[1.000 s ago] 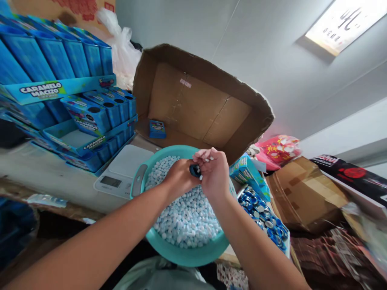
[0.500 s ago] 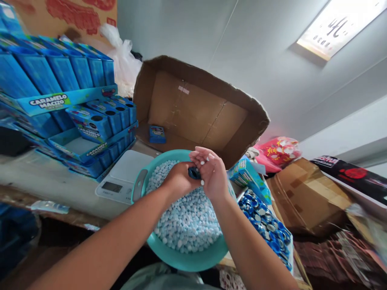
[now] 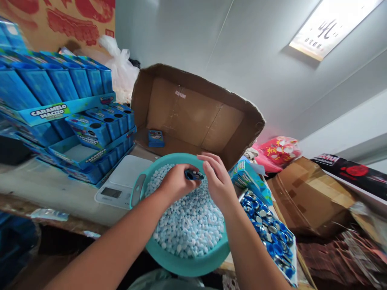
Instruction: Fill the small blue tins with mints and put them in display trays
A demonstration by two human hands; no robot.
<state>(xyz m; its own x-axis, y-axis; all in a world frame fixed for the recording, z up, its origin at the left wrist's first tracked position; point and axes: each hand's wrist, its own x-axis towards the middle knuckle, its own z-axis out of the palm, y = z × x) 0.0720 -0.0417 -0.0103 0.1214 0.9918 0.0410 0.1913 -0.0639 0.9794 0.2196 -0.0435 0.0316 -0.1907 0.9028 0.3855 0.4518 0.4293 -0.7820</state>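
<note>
My left hand (image 3: 174, 181) is closed around a small blue candy box (image 3: 192, 175) whose open top shows some white candies at its mouth. It is over the turquoise basin (image 3: 187, 269), which is filled with small pale blue and white candies (image 3: 189, 227). Just right of the box, my right hand (image 3: 220, 183) is open with its fingers slightly bent and thumb apart. No candy shows in that hand, though its palm is partly turned from view.
Left of the basin sits a white scale (image 3: 121, 181), beside stacked display trays of blue boxes (image 3: 66, 112). Behind stands an open carton (image 3: 193, 112) with one blue box (image 3: 155, 138) inside. Rightward are a tray of blue-and-silver lids (image 3: 270, 229), a blue carton (image 3: 250, 181) and a brown carton (image 3: 308, 193).
My right hand has turned from palm-up, with several white candies on it, to palm inward beside the box. The box in my left hand has tilted, and white candies now show at its mouth.
</note>
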